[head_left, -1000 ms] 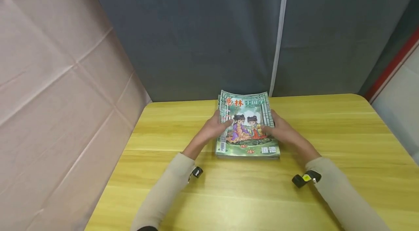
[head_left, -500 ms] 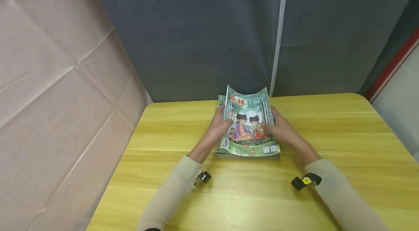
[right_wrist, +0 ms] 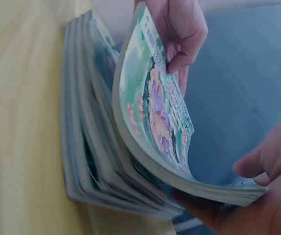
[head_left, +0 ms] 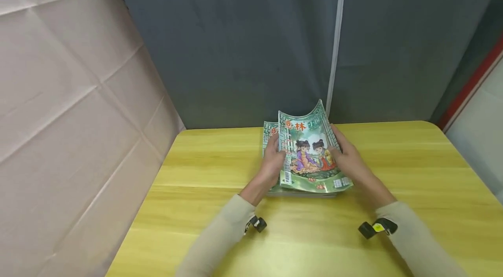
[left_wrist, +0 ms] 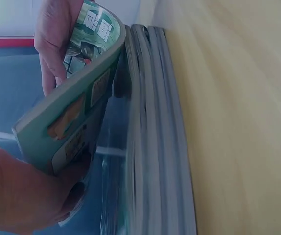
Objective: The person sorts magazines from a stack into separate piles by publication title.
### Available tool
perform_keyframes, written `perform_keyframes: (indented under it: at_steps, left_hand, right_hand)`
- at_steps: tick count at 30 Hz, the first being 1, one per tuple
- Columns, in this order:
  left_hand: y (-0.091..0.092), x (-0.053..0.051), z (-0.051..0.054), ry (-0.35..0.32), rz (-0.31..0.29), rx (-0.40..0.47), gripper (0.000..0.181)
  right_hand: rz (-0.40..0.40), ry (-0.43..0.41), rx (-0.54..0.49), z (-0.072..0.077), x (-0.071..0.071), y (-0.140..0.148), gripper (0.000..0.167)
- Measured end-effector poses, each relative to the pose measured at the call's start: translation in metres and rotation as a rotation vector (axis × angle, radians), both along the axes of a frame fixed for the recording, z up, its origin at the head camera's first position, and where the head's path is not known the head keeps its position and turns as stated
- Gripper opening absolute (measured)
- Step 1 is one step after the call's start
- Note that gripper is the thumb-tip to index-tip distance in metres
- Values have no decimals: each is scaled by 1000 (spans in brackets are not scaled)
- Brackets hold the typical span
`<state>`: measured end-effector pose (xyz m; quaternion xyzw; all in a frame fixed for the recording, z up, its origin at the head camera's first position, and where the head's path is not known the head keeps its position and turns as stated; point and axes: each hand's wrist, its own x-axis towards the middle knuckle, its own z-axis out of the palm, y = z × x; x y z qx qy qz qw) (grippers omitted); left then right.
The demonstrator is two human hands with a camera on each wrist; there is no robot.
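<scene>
A green magazine (head_left: 310, 155) with two cartoon children on its cover is held up by both hands, its middle bowed downward. My left hand (head_left: 272, 164) grips the left edge, thumb over the cover. On the right edge my right hand (head_left: 351, 163) pinches it the same way, thumb on top and fingers underneath. Below lies a stack of magazines (left_wrist: 155, 127), and the cover of its top one peeks out at the left in the head view. In the right wrist view the held magazine (right_wrist: 150, 112) is lifted apart from most of the stack (right_wrist: 86, 122).
The stack rests near the far edge of a yellow wood-grain table (head_left: 314, 242). A dark grey curtain (head_left: 235, 50) hangs right behind it. Pale creased cloth (head_left: 78, 137) covers the left side, and a red-edged panel (head_left: 475, 83) stands at the right.
Both hands have raised the top magazine off the stack and shifted it to the right, bending it. More of the magazine underneath now shows at the left.
</scene>
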<state>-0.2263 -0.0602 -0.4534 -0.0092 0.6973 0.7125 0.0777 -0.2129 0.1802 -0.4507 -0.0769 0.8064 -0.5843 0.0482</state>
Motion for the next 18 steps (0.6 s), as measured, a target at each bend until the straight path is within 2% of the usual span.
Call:
perform_keyframes:
  at_steps: [8,13,18]
  left_hand:
    - [38,-6,5,-10,35,29,88]
    - [63,-8,5,-32,63,64,85]
    - [90,-11,4,-43,78,92,86]
  right_hand:
    - [-28,24,34,6,-2,41,66]
    - [-72,-2,69,5,-2,69,64]
    - [-103,24,99,1,-1,97,61]
